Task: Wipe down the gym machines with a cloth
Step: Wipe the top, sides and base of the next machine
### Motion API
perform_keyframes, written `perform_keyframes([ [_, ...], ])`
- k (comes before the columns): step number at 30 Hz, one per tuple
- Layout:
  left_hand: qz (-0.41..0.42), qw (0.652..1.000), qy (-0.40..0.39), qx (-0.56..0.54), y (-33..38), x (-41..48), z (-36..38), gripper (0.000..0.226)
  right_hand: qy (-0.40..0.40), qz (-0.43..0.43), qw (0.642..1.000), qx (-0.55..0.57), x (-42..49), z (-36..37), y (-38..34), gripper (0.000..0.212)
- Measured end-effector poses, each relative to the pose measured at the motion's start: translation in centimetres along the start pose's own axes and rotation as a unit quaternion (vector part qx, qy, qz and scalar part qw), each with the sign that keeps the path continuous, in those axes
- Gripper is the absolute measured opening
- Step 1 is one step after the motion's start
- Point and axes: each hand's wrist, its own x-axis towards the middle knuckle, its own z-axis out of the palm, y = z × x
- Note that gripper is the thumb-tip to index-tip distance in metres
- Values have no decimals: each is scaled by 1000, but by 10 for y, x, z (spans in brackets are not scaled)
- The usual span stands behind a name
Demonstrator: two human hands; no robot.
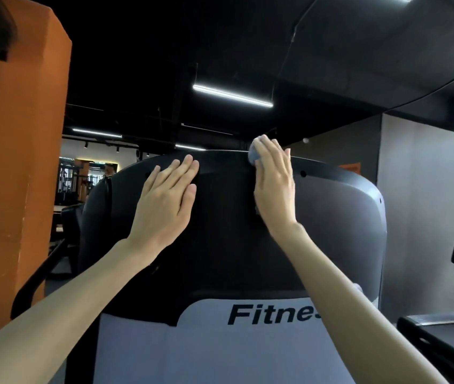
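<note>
A gym machine fills the middle of the view, with a tall black shroud (228, 239) above a grey panel (192, 350) printed "Fitnes". My left hand (166, 206) lies flat on the upper left of the black shroud, fingers straight and together. My right hand (274, 187) presses a small pale blue-grey cloth (254, 155) against the shroud's top edge. Only a bit of the cloth shows, past my fingers. Both forearms reach up from the bottom of the frame.
An orange pillar (17, 162) with chipped paint stands close on the left. A grey wall (425, 212) rises on the right, with part of another machine (447, 336) at the lower right. More gym equipment (76, 181) shows far behind under strip lights.
</note>
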Motion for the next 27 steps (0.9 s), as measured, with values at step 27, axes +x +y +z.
perform_keyframes([
  [27,-10,1000,7,4,4,-4,9,56,-97,-103,986,-88,-156,29,-45,64],
])
